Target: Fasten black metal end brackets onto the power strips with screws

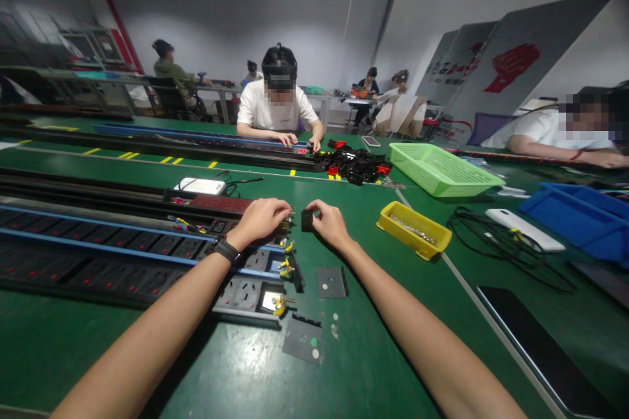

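Observation:
My left hand [265,219] is closed over the right end of a power strip, with thumb and fingertips together near a small metal terminal; what they grip is hidden. Between the thumb and fingers of my right hand [331,224] is a small black end plate [307,220], held just off the strip's end. Nearer me lie two socket strips [248,291] with blue edging, yellow wires and brass terminals [281,306] sticking out of their ends. Beside them are flat grey end plates [332,281], one tilted [297,273] and one close to me [303,339].
A yellow bin [417,236] of small metal parts stands to the right, behind it a green basket [437,170] and a blue bin [582,219]. A black pile of parts [356,165] lies ahead. A co-worker [278,101] works opposite. Cables and a dark phone-like slab [535,347] lie right.

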Demonstrator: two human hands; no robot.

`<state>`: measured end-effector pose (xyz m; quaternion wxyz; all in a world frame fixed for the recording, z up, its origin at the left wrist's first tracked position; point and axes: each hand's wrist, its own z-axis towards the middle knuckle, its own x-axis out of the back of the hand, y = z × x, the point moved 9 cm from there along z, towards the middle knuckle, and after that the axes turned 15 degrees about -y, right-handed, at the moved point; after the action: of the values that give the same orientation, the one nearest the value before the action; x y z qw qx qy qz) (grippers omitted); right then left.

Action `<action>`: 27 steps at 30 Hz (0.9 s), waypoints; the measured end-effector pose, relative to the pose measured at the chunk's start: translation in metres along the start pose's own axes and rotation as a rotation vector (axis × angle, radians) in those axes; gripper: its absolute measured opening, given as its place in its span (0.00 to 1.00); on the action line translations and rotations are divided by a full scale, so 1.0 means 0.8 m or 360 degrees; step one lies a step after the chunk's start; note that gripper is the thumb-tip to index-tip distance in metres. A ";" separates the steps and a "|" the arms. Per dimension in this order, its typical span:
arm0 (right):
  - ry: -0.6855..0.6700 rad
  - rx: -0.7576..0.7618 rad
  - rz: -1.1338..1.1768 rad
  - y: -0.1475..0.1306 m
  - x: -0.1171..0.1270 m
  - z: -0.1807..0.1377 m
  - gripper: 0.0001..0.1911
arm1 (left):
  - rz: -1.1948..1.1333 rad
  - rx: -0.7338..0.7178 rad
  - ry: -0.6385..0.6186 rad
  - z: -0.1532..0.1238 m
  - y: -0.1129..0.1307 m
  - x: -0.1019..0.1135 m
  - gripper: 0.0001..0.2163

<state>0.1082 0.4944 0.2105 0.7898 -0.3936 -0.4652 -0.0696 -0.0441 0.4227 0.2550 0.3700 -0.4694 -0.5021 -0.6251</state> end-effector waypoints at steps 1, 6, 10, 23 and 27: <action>0.0018 0.0002 0.0050 -0.002 0.001 0.001 0.12 | -0.0001 0.0000 0.0001 0.000 0.000 0.000 0.13; 0.0015 0.0087 0.0118 -0.028 -0.001 0.003 0.12 | -0.0029 0.0031 -0.0003 0.000 -0.002 0.000 0.13; 0.0006 0.0095 0.0117 -0.040 -0.005 0.006 0.13 | -0.0053 0.0026 0.0004 0.000 -0.002 0.000 0.13; 0.0033 0.0042 0.0173 -0.037 -0.003 0.012 0.13 | -0.0104 0.0165 0.0075 -0.006 0.002 0.008 0.10; 0.0087 0.0053 0.0195 -0.033 0.000 0.012 0.12 | -0.0160 0.0206 0.0109 -0.007 -0.001 0.008 0.08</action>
<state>0.0893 0.4830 0.2279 0.8114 -0.4062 -0.4196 -0.0240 -0.0481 0.4174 0.2602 0.3848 -0.3970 -0.5514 -0.6247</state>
